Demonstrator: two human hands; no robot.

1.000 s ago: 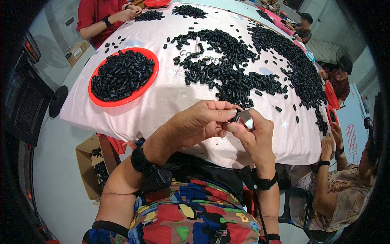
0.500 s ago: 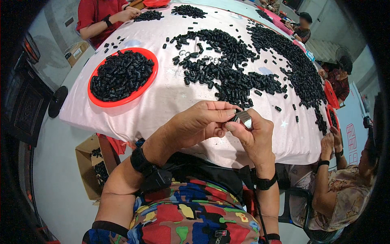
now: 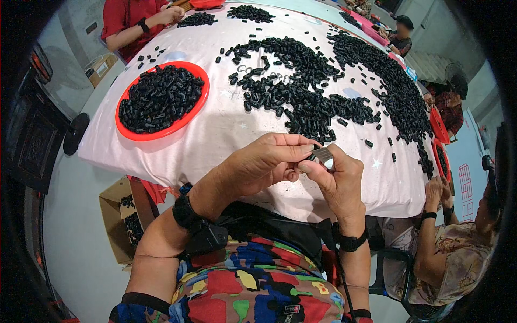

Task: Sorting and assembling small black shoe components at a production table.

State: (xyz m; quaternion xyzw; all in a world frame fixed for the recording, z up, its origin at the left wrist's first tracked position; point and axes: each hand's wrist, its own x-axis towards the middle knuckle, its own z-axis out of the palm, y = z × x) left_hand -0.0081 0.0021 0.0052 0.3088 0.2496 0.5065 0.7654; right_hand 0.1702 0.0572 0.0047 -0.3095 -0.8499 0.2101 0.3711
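My left hand (image 3: 253, 166) pinches a small black plastic piece (image 3: 310, 157) between thumb and fingertips above the near part of the table. In my right hand (image 3: 342, 180), thumb and index finger grip a thin flat metal blade (image 3: 323, 155). The blade meets the black piece, and the fingers hide much of both. Just beyond my hands spreads a loose pile of similar black pieces (image 3: 307, 105). To the left, a round red basin (image 3: 148, 137) is heaped with more of them.
A pale pink cloth (image 3: 215, 142) covers the table. Another long heap of black pieces (image 3: 401, 97) runs along the right. Below the table's left edge stands a cardboard box (image 3: 116, 215). Co-workers sit at the right (image 3: 452, 253) and stand at the far left (image 3: 126, 32).
My hands stay in nearly the same place; the metal blade is tilted slightly differently against the black piece. The co-worker's hands at the right have shifted a little.
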